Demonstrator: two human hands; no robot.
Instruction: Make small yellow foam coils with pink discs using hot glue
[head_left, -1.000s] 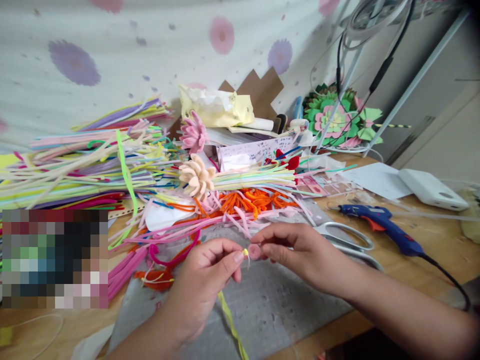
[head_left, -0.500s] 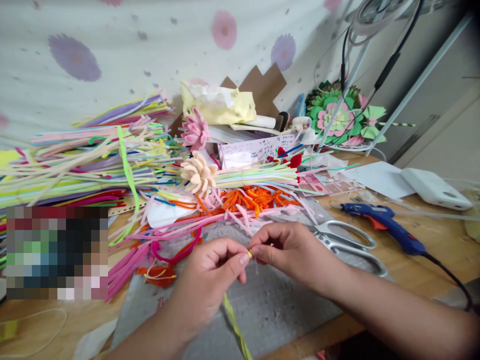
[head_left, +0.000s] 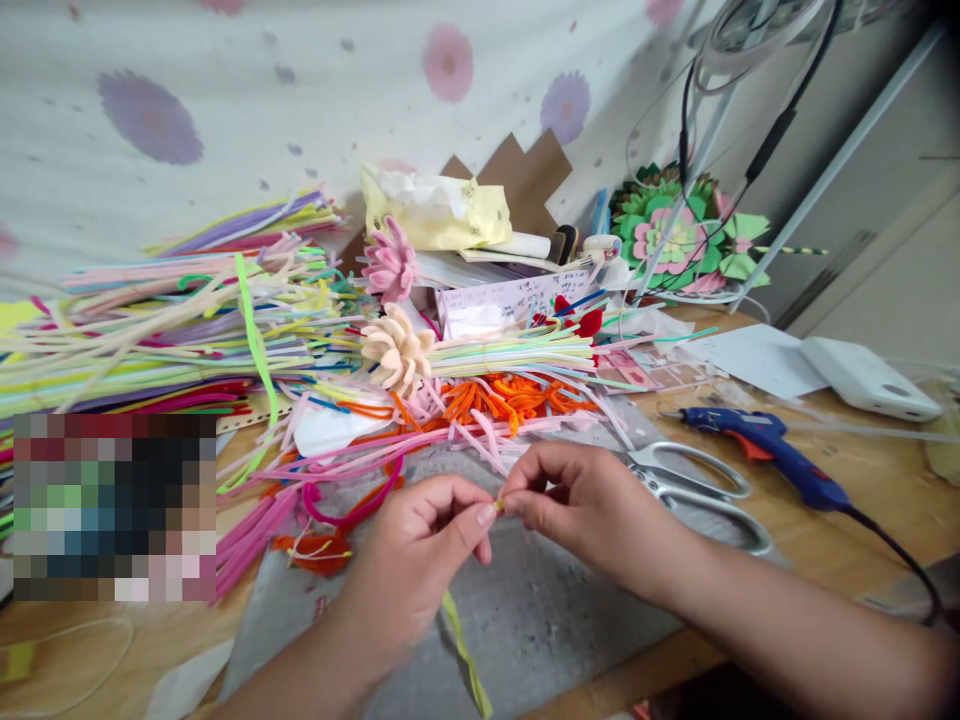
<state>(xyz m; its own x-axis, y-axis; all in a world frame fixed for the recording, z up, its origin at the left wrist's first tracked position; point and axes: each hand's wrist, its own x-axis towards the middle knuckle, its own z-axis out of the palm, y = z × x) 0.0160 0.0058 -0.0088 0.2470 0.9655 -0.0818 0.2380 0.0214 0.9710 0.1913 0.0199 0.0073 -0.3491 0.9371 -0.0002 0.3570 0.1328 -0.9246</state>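
Thumb and fingertips of my left hand (head_left: 431, 530) pinch a small yellow piece (head_left: 499, 506) above the grey mat. My right hand (head_left: 574, 500) pinches the same piece from the other side, fingertips almost touching the left ones. Beneath my left hand hangs a twisted yellow-green strip (head_left: 466, 655); whether it joins the yellow piece is hidden by the fingers. Left of my hands lies an orange fuzzy piece (head_left: 319, 555) with thin, yellow-tipped white threads on it. Silver scissors (head_left: 675, 490) rest just beyond my right wrist.
A grey cutting mat (head_left: 555, 625) lies under my hands. Bundles of coloured pipe cleaners (head_left: 187, 320) fill the left and back. A cream fuzzy flower (head_left: 397, 350) and orange pipe cleaners (head_left: 517, 398) sit ahead. At right lies a blue glue gun (head_left: 772, 450) with its cord.
A thin yellow-tipped thread that hung below my fingertips no longer shows. The yellow-green strip has shifted slightly left; my hands stay almost in place, still pinched together.
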